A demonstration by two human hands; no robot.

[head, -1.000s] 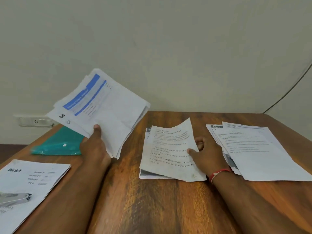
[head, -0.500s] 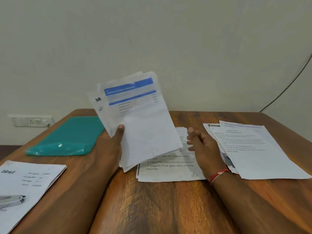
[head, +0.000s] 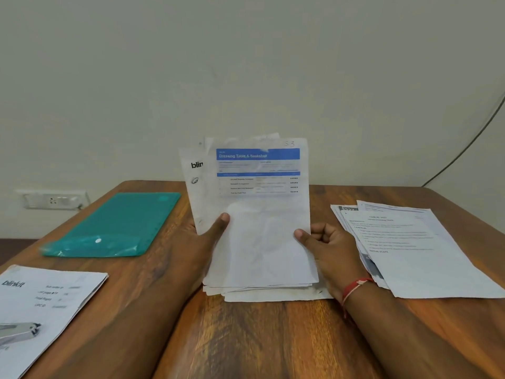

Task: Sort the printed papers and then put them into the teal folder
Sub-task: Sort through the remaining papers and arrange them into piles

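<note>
I hold a stack of printed papers (head: 262, 222) upright at the table's middle; its front sheet has a blue header. My left hand (head: 202, 242) grips the stack's left edge, thumb on the front. My right hand (head: 325, 244) pinches the right edge with curled fingers. The stack's lower edge rests on a pile of sheets (head: 273, 295) lying flat beneath it. The teal folder (head: 114, 225) lies shut at the back left. Another paper pile (head: 415, 247) lies at the right.
A sheet printed "blinkit" (head: 46, 305) lies at the front left with a metal stapler (head: 19, 332) on it. The wooden table (head: 246, 343) stands against a wall with a socket (head: 52, 199) at the left and a cable (head: 464, 149) at the right.
My left hand swung the stack from the left to the middle and stood it upright. My right hand left the flat sheets and took the stack's right edge.
</note>
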